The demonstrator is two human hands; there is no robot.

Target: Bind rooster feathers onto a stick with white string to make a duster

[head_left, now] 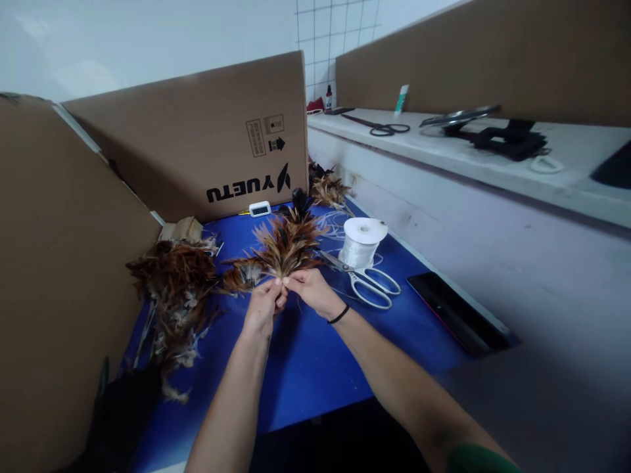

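Left hand (263,305): thumb and fingers pinch the near end of the feather bunch (286,243), from the left side.
Right hand (310,289): grips the same near end from the right, thumb tip close to the left thumb; a black band (338,314) circles the wrist.
Feather bunch: brown with darker tips, in the middle of the scene over the blue tabletop (325,371), fanning out toward the far side.
Loose feathers: a large brown feather pile (180,276) lies on the left, and a smaller feather clump (241,274) lies just left of the bunch.
Far feathers: another tuft (328,188) sits beyond the bunch, to the right of the cardboard box (197,144).
Scissors (372,288): white-handled, right of the hands, blades pointing far and left.
Spool (363,243): white, upright, wound with white cord, just beyond the scissors' handles.
Dark-screened device (461,314): flat at the right edge of the tabletop.
Cardboard box: stands at the far side, YUETU printed on it upside down; a small white-framed device (259,209) is near its foot.
Ledge (359,128): at far right, bearing black scissors (382,127) and a green-and-white tube (401,100).
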